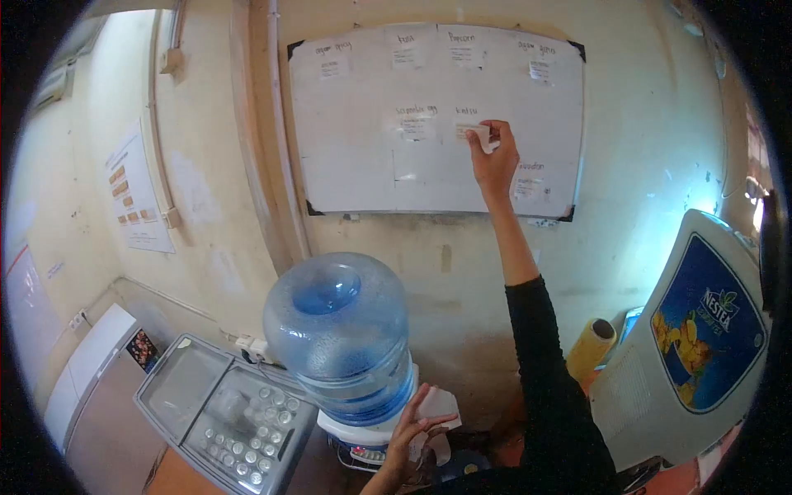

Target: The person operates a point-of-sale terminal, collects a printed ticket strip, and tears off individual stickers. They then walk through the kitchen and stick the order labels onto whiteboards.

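My right hand (497, 161) is raised to the whiteboard (346, 157), its thumb and fingers pinching a small white paper label (469, 131) against the board below a handwritten word. Other labels with tiny print, such as one label (418, 128) to the left, sit under handwritten headings. Low in front of me, beside the water dispenser (337, 427), my left hand (402, 439) holds white paper pieces (437, 406) between its fingers. The print on these pieces cannot be made out.
A large blue water bottle (338, 338) stands on the dispenser. To its left is a glass-topped chest freezer (177, 388) with several round-topped containers inside. A white Nestea machine (627, 404) and a yellow roll (587, 351) stand on the right.
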`<state>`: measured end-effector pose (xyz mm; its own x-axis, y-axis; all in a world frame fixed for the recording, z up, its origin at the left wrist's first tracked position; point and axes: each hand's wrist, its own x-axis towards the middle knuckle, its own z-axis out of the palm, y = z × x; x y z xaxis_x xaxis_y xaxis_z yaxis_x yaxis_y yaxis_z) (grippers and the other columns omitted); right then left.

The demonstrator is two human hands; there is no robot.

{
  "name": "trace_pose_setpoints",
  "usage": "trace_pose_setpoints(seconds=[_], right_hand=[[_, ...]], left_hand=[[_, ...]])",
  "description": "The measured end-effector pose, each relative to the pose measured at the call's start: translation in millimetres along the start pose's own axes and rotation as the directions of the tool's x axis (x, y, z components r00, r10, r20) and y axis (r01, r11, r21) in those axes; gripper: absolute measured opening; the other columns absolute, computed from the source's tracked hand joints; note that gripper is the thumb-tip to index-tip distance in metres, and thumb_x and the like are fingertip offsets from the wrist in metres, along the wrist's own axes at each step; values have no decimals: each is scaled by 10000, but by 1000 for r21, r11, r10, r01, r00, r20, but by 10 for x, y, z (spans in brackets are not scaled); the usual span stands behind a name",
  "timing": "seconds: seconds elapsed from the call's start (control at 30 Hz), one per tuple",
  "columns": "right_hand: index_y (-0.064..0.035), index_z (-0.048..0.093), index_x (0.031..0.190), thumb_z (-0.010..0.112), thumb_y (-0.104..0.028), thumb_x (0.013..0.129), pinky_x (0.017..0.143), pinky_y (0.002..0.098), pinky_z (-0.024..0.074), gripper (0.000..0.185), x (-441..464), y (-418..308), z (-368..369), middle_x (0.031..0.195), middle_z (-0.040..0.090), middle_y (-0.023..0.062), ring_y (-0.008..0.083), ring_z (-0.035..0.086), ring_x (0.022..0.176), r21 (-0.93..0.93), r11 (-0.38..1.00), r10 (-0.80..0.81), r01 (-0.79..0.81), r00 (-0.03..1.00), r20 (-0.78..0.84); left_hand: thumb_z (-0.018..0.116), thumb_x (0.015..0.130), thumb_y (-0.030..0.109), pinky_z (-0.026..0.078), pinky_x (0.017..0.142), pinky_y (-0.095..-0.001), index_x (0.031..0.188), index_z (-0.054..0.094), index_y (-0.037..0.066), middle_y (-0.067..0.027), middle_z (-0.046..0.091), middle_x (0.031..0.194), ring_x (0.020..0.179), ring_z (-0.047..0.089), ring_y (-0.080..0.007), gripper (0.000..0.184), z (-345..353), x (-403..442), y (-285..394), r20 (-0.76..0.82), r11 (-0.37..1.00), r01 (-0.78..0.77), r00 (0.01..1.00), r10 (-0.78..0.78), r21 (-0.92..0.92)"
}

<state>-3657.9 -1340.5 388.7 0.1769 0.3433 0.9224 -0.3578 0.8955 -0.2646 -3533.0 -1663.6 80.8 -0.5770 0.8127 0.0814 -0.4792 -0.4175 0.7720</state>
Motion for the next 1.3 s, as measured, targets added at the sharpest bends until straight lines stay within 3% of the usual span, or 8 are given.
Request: trace_pose_setpoints(seconds=[0.47,0.63,0.73,0.8,0.87,0.93,1.1,1.3], right_hand=[[-101,527,1149,751,-283,756,805,424,408,488,22,42,163,1019,504,108,280,495,946,-608,757,-341,240,938,-55],[-68,442,1225,795,-265,719,776,351,411,648,-660,-454,-341,995,471,99,219,474,917,-78,990,-117,120,992,41],[-87,444,1224,758,-280,773,897,362,399,583,-1506,-891,-1099,1104,499,65,196,495,1045,232,923,-40,-308,520,853],[-97,366,1262,750,-322,790,969,412,369,649,-1871,-1073,-1477,1098,513,68,206,498,1081,253,920,-193,-298,216,957],[-99,323,1256,759,-259,796,954,409,383,654,-2104,-1134,-1687,1039,532,61,196,524,1029,274,899,-227,-342,172,959],[-117,289,1271,735,-170,820,879,348,436,637,-2313,-1176,-1873,969,556,48,175,547,961,-75,386,76,-920,-49,996],[-75,511,1040,712,-62,818,690,242,456,300,-2225,-1355,-1941,774,550,-8,59,544,744,99,643,298,-759,368,881],[-60,597,992,704,-82,820,654,251,466,203,-2486,-1495,-1838,752,564,7,77,553,704,76,709,336,-701,431,838]], left_hand=[[563,858,195,444,897,-388,1487,144,49,-170,169,1522,1157,550,-381,770,-70,-227,47,-93,991,-50,994,62,127],[587,842,265,456,855,-357,1483,165,43,-216,307,1457,1040,619,-352,800,-88,-187,66,-37,973,-145,987,154,182],[611,812,291,455,840,-334,1484,164,42,-266,469,1314,949,644,-302,844,-42,-217,220,0,987,-129,992,130,90],[628,785,281,468,784,-317,1483,173,36,-281,550,1194,858,643,-264,869,-17,-261,362,1,996,-89,996,89,5],[643,760,274,477,706,-302,1479,190,28,-270,549,1195,766,627,-250,884,54,-293,514,3,988,-99,995,101,-122],[629,780,255,468,635,-277,1476,210,30,-255,531,1214,681,597,-216,842,25,-230,565,2,975,-133,991,136,-180],[613,837,199,450,593,-269,1455,291,78,-174,533,1160,623,546,-129,707,3,-141,551,-109,987,-112,986,125,119],[615,873,175,411,796,-261,1372,437,108,-79,540,1041,850,507,-114,534,227,-92,265,-277,933,-138,931,236,332]])
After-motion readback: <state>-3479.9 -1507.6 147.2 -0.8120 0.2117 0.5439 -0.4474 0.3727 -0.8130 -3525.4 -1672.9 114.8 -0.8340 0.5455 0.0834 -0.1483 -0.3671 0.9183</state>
